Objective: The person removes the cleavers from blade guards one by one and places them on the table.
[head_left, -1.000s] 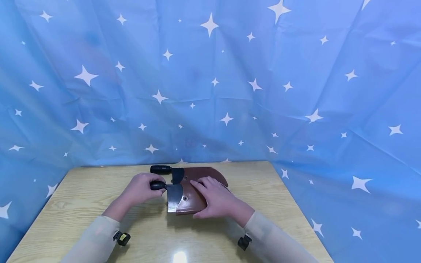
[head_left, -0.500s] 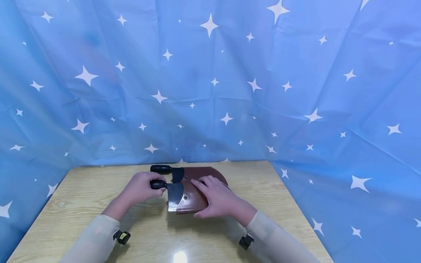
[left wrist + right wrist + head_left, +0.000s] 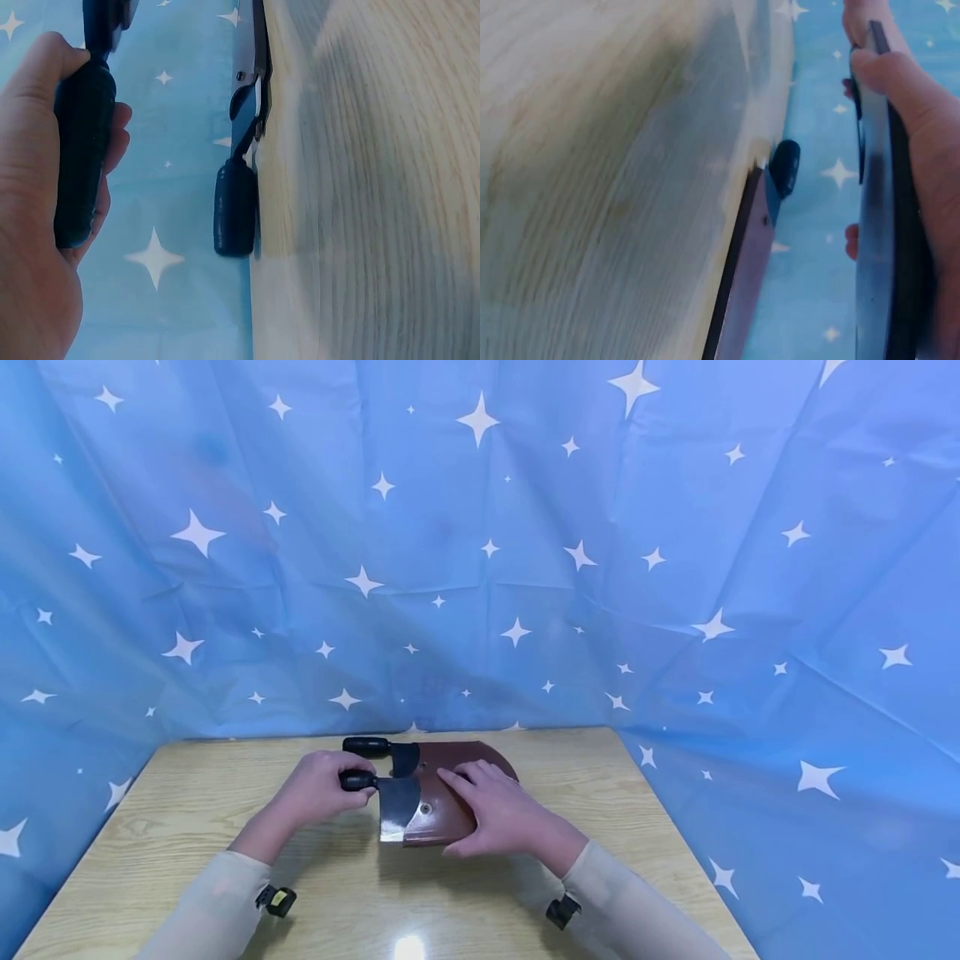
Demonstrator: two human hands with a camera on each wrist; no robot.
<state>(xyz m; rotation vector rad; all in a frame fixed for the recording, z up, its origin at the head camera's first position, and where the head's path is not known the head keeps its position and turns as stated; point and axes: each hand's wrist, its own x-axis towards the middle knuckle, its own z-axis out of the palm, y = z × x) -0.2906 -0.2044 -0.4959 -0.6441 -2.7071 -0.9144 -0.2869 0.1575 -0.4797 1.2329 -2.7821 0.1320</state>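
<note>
My left hand (image 3: pixel 318 789) grips the black handle (image 3: pixel 356 780) of a broad-bladed cleaver, its fingers wrapped round it in the left wrist view. A strip of dark, shiny blade (image 3: pixel 397 802) shows between this handle and a brown leather sheath (image 3: pixel 442 818) with a round snap. The sheath covers the rest of the blade. My right hand (image 3: pixel 498 814) holds the sheath from the right, thumb and fingers on either side of it. Both hands keep the cleaver above the table. Behind it lies a second cleaver, with a black handle (image 3: pixel 366 747) and a brown sheath (image 3: pixel 746 270).
Everything is over a light wood-grain table (image 3: pixel 187 827). The second cleaver lies near its back edge. Beyond that edge hangs a blue curtain (image 3: pixel 442 543) printed with white stars. A black band with a small camera (image 3: pixel 277 900) is on the left wrist.
The left hand and handle have shifted very slightly left, and a little more of the blade shows outside the sheath. The right hand and the second cleaver stay nearly where they were.
</note>
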